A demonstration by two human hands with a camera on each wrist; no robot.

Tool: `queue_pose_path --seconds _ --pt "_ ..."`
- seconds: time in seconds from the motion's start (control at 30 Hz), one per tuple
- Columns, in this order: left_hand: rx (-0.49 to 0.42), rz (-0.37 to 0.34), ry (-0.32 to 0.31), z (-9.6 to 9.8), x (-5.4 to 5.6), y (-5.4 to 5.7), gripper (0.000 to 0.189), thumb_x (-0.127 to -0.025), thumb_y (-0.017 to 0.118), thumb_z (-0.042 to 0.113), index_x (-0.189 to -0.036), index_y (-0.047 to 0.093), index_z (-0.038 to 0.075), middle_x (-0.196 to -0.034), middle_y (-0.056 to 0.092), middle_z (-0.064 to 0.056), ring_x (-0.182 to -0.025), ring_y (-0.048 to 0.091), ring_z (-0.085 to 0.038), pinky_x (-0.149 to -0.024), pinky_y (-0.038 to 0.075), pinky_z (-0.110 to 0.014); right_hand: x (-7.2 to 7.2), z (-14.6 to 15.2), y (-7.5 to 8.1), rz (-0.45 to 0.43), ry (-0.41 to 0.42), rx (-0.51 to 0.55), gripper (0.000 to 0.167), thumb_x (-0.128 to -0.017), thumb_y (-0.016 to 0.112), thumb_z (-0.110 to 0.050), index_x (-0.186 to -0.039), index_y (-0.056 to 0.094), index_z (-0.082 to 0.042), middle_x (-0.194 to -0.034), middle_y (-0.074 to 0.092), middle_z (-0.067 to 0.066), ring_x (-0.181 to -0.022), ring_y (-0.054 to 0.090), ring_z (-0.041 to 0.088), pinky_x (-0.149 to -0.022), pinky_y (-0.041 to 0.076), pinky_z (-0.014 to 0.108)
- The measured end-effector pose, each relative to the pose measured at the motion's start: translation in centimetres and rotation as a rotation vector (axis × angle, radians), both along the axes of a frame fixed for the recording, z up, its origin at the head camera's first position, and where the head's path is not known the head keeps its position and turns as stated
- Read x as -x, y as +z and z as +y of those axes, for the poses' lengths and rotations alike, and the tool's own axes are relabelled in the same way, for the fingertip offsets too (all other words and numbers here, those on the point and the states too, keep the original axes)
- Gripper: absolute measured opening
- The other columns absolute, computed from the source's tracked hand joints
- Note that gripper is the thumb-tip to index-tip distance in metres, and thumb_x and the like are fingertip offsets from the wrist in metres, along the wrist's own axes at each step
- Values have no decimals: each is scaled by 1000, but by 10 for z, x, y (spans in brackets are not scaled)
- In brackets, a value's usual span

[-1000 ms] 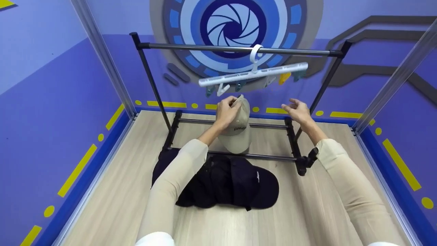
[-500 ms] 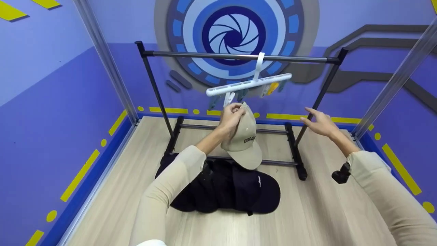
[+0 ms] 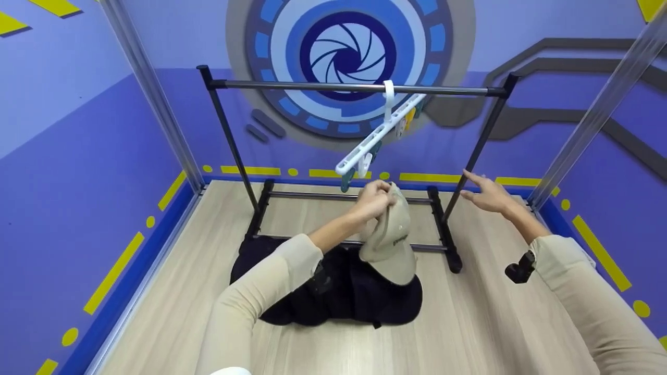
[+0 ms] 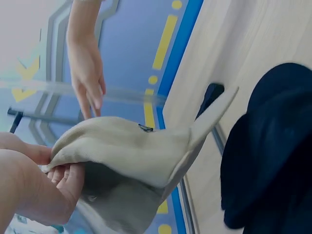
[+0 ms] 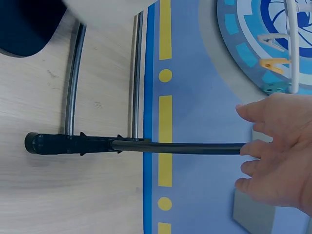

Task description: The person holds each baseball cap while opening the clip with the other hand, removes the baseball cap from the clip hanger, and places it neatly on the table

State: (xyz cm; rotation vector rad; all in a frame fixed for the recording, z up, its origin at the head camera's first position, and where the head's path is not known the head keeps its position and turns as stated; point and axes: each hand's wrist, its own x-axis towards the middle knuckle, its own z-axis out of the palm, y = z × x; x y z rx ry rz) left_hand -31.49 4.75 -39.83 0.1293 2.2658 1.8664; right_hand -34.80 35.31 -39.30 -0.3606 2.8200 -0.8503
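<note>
A beige baseball cap (image 3: 398, 224) hangs brim down from my left hand (image 3: 372, 200), which pinches its edge between thumb and fingers. In the left wrist view, the cap's hollow inside shows beside the curled fingers (image 4: 73, 183). My right hand (image 3: 487, 195) holds nothing; its fingers are spread beside the rack's right post (image 3: 477, 148). Above the cap, a white clip hanger (image 3: 372, 140) with white, teal and yellow clips hangs at a slant from the rack's top bar (image 3: 312, 86). Several dark navy caps (image 3: 333, 297) lie overlapped on the floor below, partly covered by the beige brim and left sleeve.
The black metal rack's feet (image 3: 455, 260) and low crossbars (image 3: 302, 196) stand on the wood-look floor (image 3: 469, 323). Blue and purple walls (image 3: 68, 135) enclose it at the back and both sides. A black wrist device (image 3: 521, 267) juts from the right sleeve.
My left hand has lowered the beige cap and carried it right, over the dark caps. The hanger has turned, its near end swinging toward me. My right hand has moved right, away from the hanger.
</note>
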Motion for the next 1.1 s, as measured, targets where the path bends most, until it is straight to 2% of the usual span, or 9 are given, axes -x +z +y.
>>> queue_pose_path --seconds 0.1,0.2,0.37,0.5,0.6,0.7,0.77,0.87,1.1 --pt "-19 -48 -52 8 -9 -3 20 -90 65 3 -110 61 3 -87 61 -1 -69 55 -11 -52 44 -22 -2 1 -1 -4 -1 4 70 -107 51 -24 -161 14 1 -160 13 41 -148 -2 62 -116 8 76" --pt "-52 -93 -94 13 -15 -7 15 -91 66 1 -104 57 3 -88 61 -2 -67 56 -12 -50 45 -23 -3 2 -3 -2 -1 3 69 -107 51 -25 -161 15 1 -160 12 41 -148 -2 62 -116 6 76" --pt "-38 -155 -164 13 -24 -20 17 -93 66 1 -102 54 7 -97 61 -3 -73 58 -12 -56 49 -24 -7 4 -11 -25 4 2 68 -107 52 -26 -161 18 -1 -162 9 39 -149 -4 61 -116 6 76" --pt "1 -182 -198 10 -29 -33 16 -95 65 4 -105 53 8 -98 60 -2 -74 57 -13 -59 50 -26 -10 7 -15 -31 25 -3 69 -108 51 -27 -161 17 1 -161 12 39 -148 0 62 -115 14 76" --pt "0 -186 -203 7 -31 -42 16 -95 65 7 -107 54 9 -100 61 -2 -76 57 -12 -61 50 -26 -11 9 -16 -34 35 13 70 -108 51 -29 -160 17 3 -161 13 40 -147 1 63 -115 16 75" --pt "-15 -187 -191 3 -33 -49 15 -96 65 12 -108 56 10 -102 64 -1 -77 59 -12 -62 52 -27 -10 12 -20 -29 44 41 72 -107 51 -33 -160 19 4 -160 14 41 -147 0 64 -115 13 76" --pt "-33 -198 -179 0 -34 -53 13 -98 64 18 -107 58 11 -100 66 1 -78 61 -11 -63 55 -27 -10 13 -23 -11 46 55 73 -106 53 -37 -159 23 3 -159 18 42 -147 0 65 -115 12 77" --pt "-50 -231 -188 -3 -37 -58 13 -102 60 25 -106 59 12 -92 65 1 -73 62 -12 -63 58 -28 -10 15 -29 14 55 55 72 -104 54 -35 -157 27 6 -156 22 43 -145 2 67 -114 11 77" --pt "-52 -280 -186 -5 -42 -77 5 -99 60 11 -98 56 9 -82 61 -2 -61 62 -14 -55 58 -24 -12 11 -37 5 77 15 64 -104 54 -18 -153 28 14 -156 23 44 -146 14 64 -116 18 74"
